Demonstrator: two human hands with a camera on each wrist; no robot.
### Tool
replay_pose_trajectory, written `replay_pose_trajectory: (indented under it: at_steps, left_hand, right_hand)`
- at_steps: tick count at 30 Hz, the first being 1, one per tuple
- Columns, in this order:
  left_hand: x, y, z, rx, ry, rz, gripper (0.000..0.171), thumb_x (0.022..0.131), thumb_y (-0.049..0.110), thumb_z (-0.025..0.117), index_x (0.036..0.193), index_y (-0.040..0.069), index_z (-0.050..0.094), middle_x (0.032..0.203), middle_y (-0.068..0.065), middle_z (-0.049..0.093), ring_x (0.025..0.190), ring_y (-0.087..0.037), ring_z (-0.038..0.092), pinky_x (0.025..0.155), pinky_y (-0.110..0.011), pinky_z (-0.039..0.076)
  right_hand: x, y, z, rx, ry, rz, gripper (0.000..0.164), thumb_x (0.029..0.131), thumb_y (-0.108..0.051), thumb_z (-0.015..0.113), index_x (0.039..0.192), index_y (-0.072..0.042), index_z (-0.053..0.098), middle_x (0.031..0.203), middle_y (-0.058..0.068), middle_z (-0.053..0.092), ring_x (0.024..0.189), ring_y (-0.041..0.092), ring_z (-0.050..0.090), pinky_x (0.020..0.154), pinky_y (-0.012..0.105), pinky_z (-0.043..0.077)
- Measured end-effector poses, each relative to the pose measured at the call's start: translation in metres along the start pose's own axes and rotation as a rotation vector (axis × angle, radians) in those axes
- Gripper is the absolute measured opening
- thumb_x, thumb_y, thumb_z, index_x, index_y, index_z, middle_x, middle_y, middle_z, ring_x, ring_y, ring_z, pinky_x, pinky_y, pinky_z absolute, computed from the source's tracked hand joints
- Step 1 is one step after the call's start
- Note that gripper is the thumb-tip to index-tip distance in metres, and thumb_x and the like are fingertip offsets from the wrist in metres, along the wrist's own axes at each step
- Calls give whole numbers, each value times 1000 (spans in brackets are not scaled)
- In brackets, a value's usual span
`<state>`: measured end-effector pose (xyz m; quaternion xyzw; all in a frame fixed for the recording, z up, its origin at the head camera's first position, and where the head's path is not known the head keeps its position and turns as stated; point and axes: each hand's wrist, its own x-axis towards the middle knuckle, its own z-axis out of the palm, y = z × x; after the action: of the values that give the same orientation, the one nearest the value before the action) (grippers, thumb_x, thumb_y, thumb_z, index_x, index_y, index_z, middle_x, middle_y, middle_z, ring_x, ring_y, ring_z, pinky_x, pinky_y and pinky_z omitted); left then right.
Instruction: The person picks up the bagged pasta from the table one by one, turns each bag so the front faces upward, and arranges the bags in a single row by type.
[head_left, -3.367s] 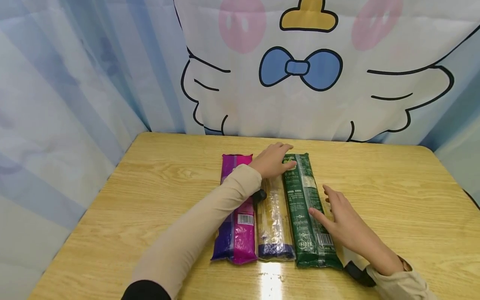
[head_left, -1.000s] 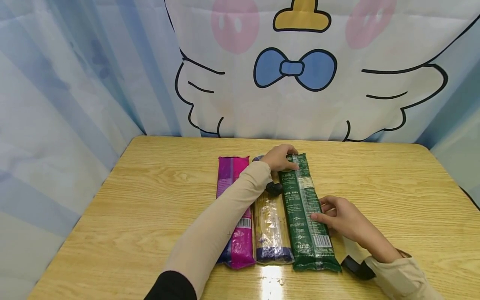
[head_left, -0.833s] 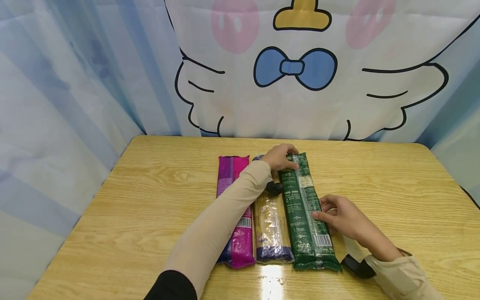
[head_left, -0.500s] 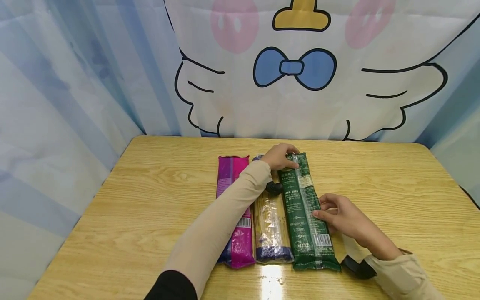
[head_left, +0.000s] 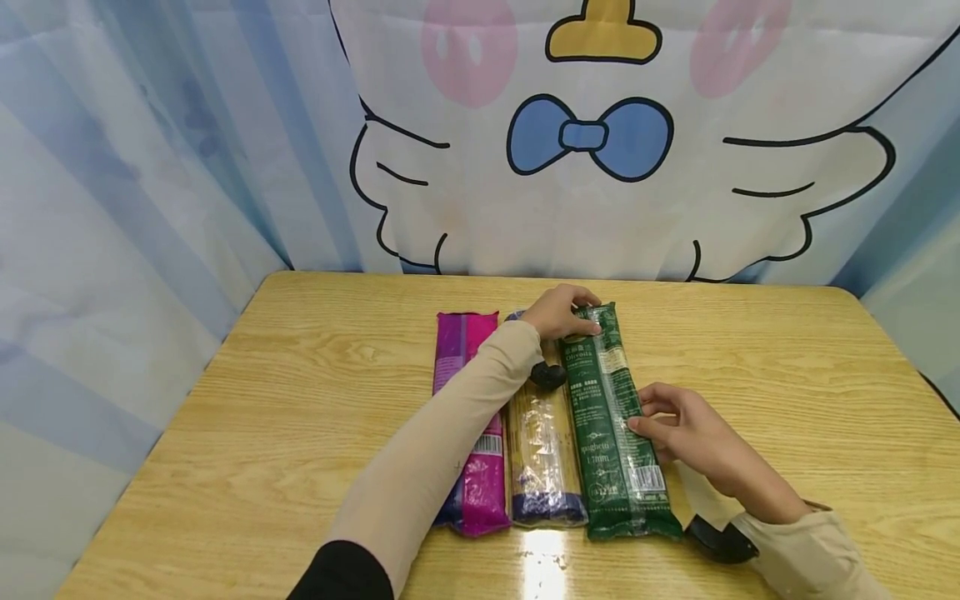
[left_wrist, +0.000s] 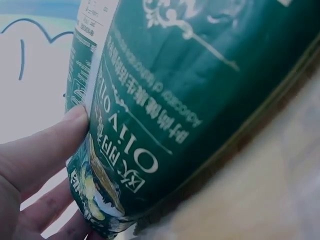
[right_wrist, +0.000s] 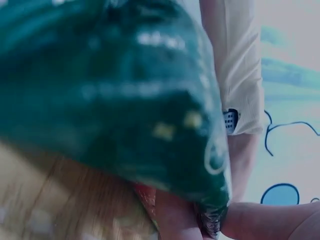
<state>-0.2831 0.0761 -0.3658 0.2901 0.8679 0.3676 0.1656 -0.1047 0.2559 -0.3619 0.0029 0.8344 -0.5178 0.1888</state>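
Note:
A green spaghetti packet [head_left: 607, 417] is held at both ends of its length by two hands. My left hand [head_left: 553, 313] grips its far end, thumb on top and fingers over the far edge. In the left wrist view the thumb [left_wrist: 55, 142] presses against the seam of the packet [left_wrist: 145, 100], and its face stands tilted above the wood. My right hand [head_left: 693, 433] pinches the right edge near the lower half, thumb on top and fingers curled beneath. The packet [right_wrist: 115, 95] fills much of the right wrist view, blurred.
Left of the green packet lies a clear packet of spaghetti [head_left: 546, 458] with a blue end band. Beside that is a pink and purple packet [head_left: 483, 492], partly covered by the left forearm. All are on a wooden table [head_left: 337, 375] with a printed curtain [head_left: 465, 192] behind.
Both hands have gone from hovering at the green packet with loose fingers to gripping it. Since then its far end has risen slightly, and the right hand has crept a little farther away.

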Motion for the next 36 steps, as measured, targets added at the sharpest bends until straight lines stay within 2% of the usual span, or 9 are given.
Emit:
replay_pose_trajectory:
  at_steps: [5, 12, 16, 23, 29, 36]
  left_hand:
    - [1, -1, 1, -22, 7, 12, 48, 96, 22, 68, 141, 11, 55, 145, -10, 51, 132, -24, 49, 102, -33, 49]
    - [2, 0, 0, -71, 7, 24, 48, 96, 22, 67, 142, 12, 55, 148, -9, 49, 135, -24, 47, 105, -32, 48]
    - [2, 3, 0, -100, 13, 37, 49, 97, 21, 66, 143, 11, 53, 150, -9, 47, 139, -24, 45, 110, -32, 44]
    - [-2, 11, 4, -68, 58, 34, 48, 100, 24, 61, 145, 10, 50, 149, -9, 50, 138, -24, 46, 110, -35, 45]
    - [-11, 25, 7, -41, 143, -27, 43, 101, 26, 59, 141, 12, 55, 144, -7, 54, 131, -24, 52, 106, -34, 48]
    - [-29, 44, 10, -80, 173, -114, 52, 100, 36, 60, 144, 11, 50, 138, -10, 57, 122, -23, 58, 93, -35, 54]
  right_hand:
    - [-3, -2, -1, -16, 21, -12, 51, 100, -17, 61, 138, 8, 39, 123, 23, 49, 102, 22, 64, 63, 35, 57]
    - [-8, -5, -3, -51, 41, -26, 58, 101, -23, 60, 143, 8, 36, 128, 27, 50, 117, 38, 60, 72, 38, 60]
    - [-9, -7, -4, -36, 47, -45, 56, 101, -22, 60, 142, 8, 37, 128, 27, 50, 115, 37, 61, 72, 39, 61]
    - [-11, -9, -8, -48, 58, -69, 53, 102, -21, 58, 141, 8, 39, 126, 27, 51, 113, 35, 62, 69, 37, 60]
    - [-12, -13, -12, -77, 91, -99, 52, 103, -20, 56, 141, 8, 38, 126, 27, 50, 114, 37, 61, 68, 35, 60]
    - [-12, -16, -13, -103, 111, -105, 50, 103, -19, 55, 141, 9, 38, 128, 29, 48, 113, 36, 61, 67, 34, 61]
